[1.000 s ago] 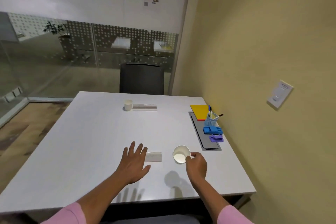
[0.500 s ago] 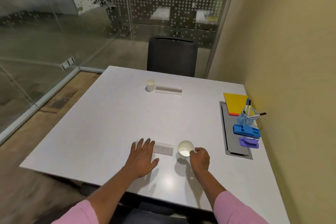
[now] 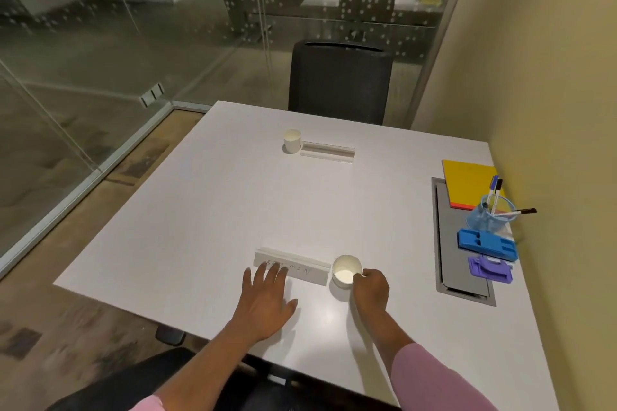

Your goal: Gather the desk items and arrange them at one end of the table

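One cup [image 3: 344, 274] pinched at rim by right hand [image 3: 371, 290], left hand [image 3: 265, 300] spread, touching nameplate [image 3: 302, 270]

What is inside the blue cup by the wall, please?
The blue cup holds pens: two upright, one leaning over the rim. Their tips are blurred through its tinted wall.

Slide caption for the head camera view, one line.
Right hand grips the near paper cup; left hand lies flat at the name card.
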A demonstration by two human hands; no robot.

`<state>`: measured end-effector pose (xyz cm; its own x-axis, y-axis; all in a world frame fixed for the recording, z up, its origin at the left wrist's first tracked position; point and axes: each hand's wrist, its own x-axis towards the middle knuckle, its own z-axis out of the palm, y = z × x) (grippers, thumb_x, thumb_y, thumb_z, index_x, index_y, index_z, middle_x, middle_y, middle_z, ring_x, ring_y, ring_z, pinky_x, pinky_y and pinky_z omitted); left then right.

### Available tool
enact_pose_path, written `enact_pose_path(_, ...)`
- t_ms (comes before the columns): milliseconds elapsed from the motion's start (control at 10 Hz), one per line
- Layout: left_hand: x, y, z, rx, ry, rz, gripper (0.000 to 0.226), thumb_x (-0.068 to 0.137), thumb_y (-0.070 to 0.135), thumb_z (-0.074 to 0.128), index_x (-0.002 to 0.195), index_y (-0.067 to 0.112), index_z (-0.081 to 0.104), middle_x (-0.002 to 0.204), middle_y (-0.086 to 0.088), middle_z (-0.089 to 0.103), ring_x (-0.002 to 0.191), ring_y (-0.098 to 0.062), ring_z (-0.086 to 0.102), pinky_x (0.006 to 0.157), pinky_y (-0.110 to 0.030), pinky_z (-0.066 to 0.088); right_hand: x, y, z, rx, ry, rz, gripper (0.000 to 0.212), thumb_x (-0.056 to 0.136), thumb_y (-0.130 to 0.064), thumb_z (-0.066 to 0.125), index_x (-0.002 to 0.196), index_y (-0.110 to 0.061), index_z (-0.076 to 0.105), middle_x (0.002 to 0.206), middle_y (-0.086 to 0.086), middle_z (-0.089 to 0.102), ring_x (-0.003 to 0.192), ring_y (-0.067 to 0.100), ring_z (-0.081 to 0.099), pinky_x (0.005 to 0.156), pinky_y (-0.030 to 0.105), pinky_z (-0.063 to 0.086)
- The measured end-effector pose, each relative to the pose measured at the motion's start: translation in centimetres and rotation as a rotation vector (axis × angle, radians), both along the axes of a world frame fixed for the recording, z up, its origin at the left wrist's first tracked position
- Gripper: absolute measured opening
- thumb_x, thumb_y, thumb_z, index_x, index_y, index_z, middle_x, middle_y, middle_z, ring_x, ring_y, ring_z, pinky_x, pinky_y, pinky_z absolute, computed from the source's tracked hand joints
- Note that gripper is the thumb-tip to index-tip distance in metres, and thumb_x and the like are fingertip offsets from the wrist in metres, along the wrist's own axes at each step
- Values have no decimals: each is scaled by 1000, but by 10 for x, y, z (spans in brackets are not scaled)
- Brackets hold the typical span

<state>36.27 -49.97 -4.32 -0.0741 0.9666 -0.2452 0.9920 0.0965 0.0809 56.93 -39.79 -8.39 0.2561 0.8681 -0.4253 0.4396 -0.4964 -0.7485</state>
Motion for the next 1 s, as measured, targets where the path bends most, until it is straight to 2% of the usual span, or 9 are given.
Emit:
enact_pose_path(200, -6, 2, -1, 8, -4, 15, 73, 93, 59, 28, 151, 16, 14, 161, -6, 17, 148, -28, 10, 118, -54, 4, -3, 3, -8, 3, -23, 2, 13, 82, -10, 54, 83, 0, 62, 80, 14, 63, 71, 28, 52, 61, 32, 38)
enact_pose_path(300, -9, 2, 0, 8, 12, 18, 73, 93, 58, 27, 151, 16, 14, 161, -6, 17, 148, -28, 10, 118, -56, 3, -4, 3, -8, 10, -41, 20, 16, 79, -8, 53, 72, 5, 57, 69, 14, 58, 63, 30, 49, 55, 32, 34)
enact_pose_path(400, -9, 1, 1, 4, 10, 27, 73, 93, 58, 28, 151, 16, 14, 161, -6, 16, 148, -28, 9, 118, -56, 2, -4, 2, -7, 10, -43, 27, 18, 79, -10, 53, 71, 5, 58, 69, 15, 60, 65, 32, 53, 54, 31, 35)
enact_pose_path(500, -9, 0, 3, 6, 11, 33, 74, 93, 58, 28, 151, 15, 14, 161, -6, 16, 148, -28, 8, 118, -56, 1, -4, 1, -2, -5, -46, 33, 23, 83, -17, 55, 73, 3, 59, 72, 14, 61, 69, 33, 56, 59, 33, 39)
enact_pose_path(600, -13, -1, 7, 12, 12, 42, 74, 93, 59, 27, 152, 15, 13, 161, -6, 14, 148, -29, 7, 118, -56, 0, -5, 1, 6, -55, -85, 28, 31, 88, -31, 57, 82, -2, 60, 79, 12, 65, 77, 33, 60, 69, 35, 46)
enact_pose_path(700, -18, -5, 13, 13, 17, 60, 75, 94, 59, 26, 152, 15, 11, 161, -8, 13, 148, -30, 7, 118, -56, 0, -11, -4, 17, -87, -225, -13, 41, 87, -42, 55, 98, -3, 58, 95, 14, 66, 98, 37, 58, 79, 40, 46)
enact_pose_path(800, -28, -12, 20, 14, 21, 77, 75, 94, 59, 26, 152, 14, 11, 161, -9, 11, 148, -32, 6, 118, -55, 0, -25, -13, 27, 1, -424, 19, 54, 82, -40, 61, 120, -3, 52, 117, 18, 60, 117, 39, 47, 92, 45, 43)
enact_pose_path(900, -42, -22, 34, 31, 18, 106, 75, 94, 59, 27, 152, 14, 12, 161, -9, 11, 148, -31, 5, 119, -54, 1, -44, -27, 46, 113, -538, 192, 67, 83, -43, 60, 136, -6, 42, 136, 16, 48, 131, 35, 36, 102, 47, 36)
enact_pose_path(1000, -61, -34, 43, 49, 15, 142, 74, 94, 58, 29, 151, 13, 14, 162, -10, 8, 148, -31, 4, 119, -53, 4, -72, -45, 56, 228, -548, 384, 70, 87, -46, 54, 142, -8, 33, 142, 13, 41, 137, 31, 29, 107, 47, 30)
